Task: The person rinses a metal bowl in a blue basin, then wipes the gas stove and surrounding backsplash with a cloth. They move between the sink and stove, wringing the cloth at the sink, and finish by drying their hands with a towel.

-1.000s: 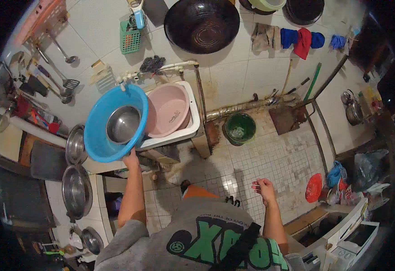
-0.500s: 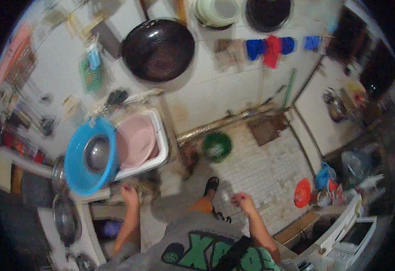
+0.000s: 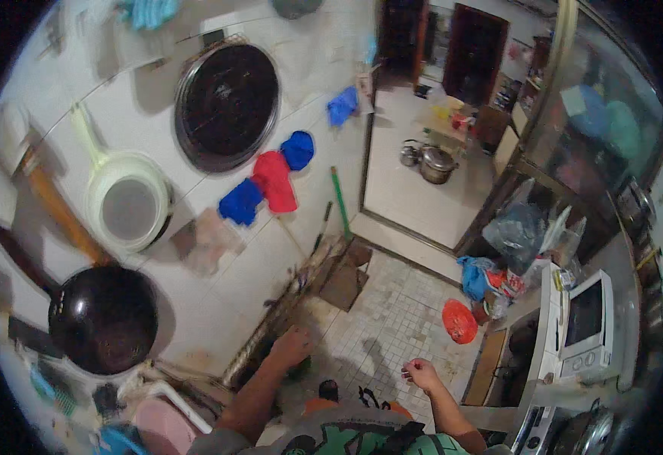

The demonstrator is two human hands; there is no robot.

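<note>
My left hand [image 3: 292, 347] is held out over the floor, back upward, its fingers blurred and mostly tucked from sight. Nothing shows in it. Partly hidden beneath that hand is a green basin [image 3: 299, 370]. My right hand [image 3: 421, 374] hangs over the tiled floor with loosely bent fingers, slightly apart, and nothing between them. The nearest thing to its right is a red plastic basin or lid [image 3: 459, 321] on the floor. Neither hand touches any object.
A dark wok [image 3: 104, 320], a pale green pan-shaped strainer [image 3: 128, 201] and a round black pan [image 3: 227, 106] hang on the left wall. Ahead, a doorway leads to a room with a steel pot [image 3: 437, 164]. A white microwave [image 3: 585, 326] stands at right; a pink basin [image 3: 163, 426] lower left.
My view has swung right, bringing the doorway and microwave into fuller sight. The sink basins have slid to the lower left. My left hand has moved from beside the sink to over the floor.
</note>
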